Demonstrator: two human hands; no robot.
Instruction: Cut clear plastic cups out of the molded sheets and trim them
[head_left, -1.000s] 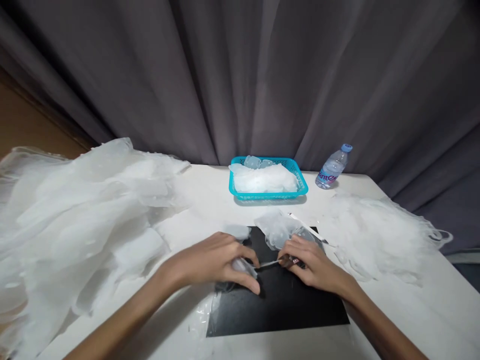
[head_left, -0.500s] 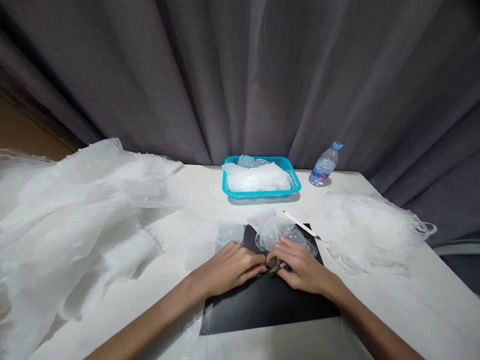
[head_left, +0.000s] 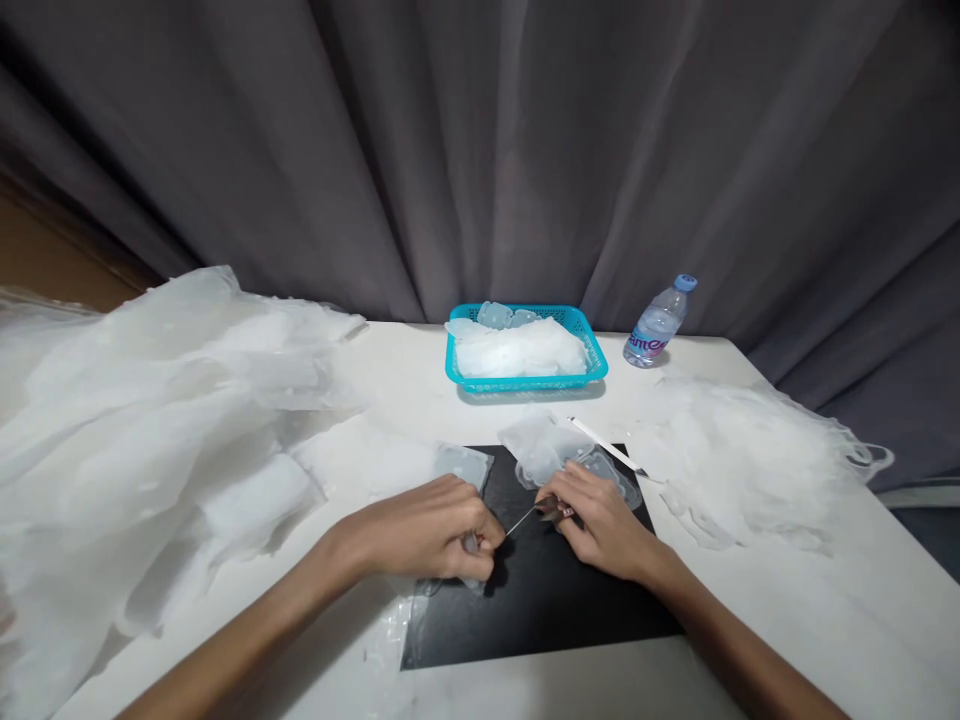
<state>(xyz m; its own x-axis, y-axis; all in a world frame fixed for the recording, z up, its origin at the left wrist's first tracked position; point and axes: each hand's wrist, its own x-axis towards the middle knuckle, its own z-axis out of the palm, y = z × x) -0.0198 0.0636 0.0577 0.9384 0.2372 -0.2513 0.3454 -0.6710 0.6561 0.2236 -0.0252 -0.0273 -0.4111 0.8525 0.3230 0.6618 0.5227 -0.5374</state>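
My left hand (head_left: 431, 535) is closed over the black mat (head_left: 551, 600), with a piece of sheer white fabric (head_left: 470, 543) showing between the fingers. From it a thin white strand (head_left: 520, 521) runs taut toward my right hand (head_left: 600, 520). That hand is closed around small dark-bladed snips (head_left: 551, 508), whose handle is mostly hidden in the palm. Just beyond my right fingers lie sheer cut pieces (head_left: 544, 450) with white dots. Behind my left hand, a small stack of similar pieces (head_left: 463, 463) rests at the mat's edge.
Sheer white fabric (head_left: 172, 420) is heaped at left, and a tangle of white trimmings (head_left: 750, 460) lies at right. A turquoise basket (head_left: 525, 384) holds white pieces at the back, beside a water bottle (head_left: 658, 325). A white pen-like tool (head_left: 606, 445) crosses the mat's far corner.
My left hand has moved left, away from my right hand, drawing the strand out between them. The right hand with the snips has shifted only slightly.
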